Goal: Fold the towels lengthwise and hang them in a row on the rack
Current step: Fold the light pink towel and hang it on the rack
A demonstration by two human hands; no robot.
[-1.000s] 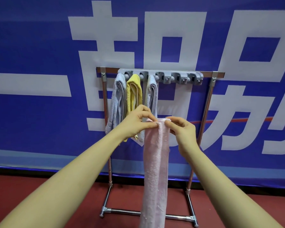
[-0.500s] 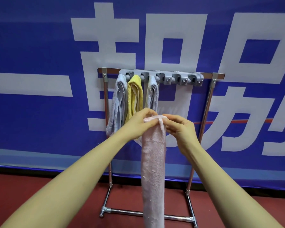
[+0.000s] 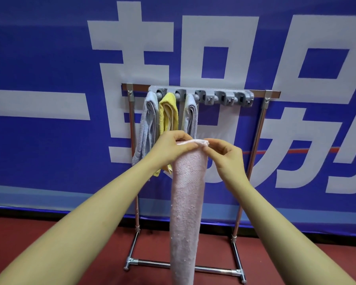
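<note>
I hold the pink towel (image 3: 186, 194) by its top edge, my left hand (image 3: 169, 147) pinching the left corner between thumb and curled fingers, my right hand (image 3: 227, 156) pinching the right corner just beside it. The towel is already folded into a long narrow strip and hangs straight down between my forearms, its lower end running out of view at six o'clock.

Beyond my hands, at twelve o'clock, stands the rack (image 3: 259, 124) with a grey clip bar (image 3: 224, 96) along its top rail. Three towels already hang there in a row: a grey towel (image 3: 147, 124) at about eleven o'clock, a yellow towel (image 3: 168, 116) next to it, and a second grey towel (image 3: 190, 116) nearest my knuckles. The clips to the right of these, toward one o'clock, look free.

To do this step well, I judge that I should keep both corners level so the fold does not slip open, lift the strip up toward the first free clip at one o'clock, and bunch the top edge narrow enough to press in. The cloth is soft and limp, so the layers could slide apart if my pinch loosens. I should seat it close beside the third towel, so the row stays even, without knocking that neighbour off its clip
</note>
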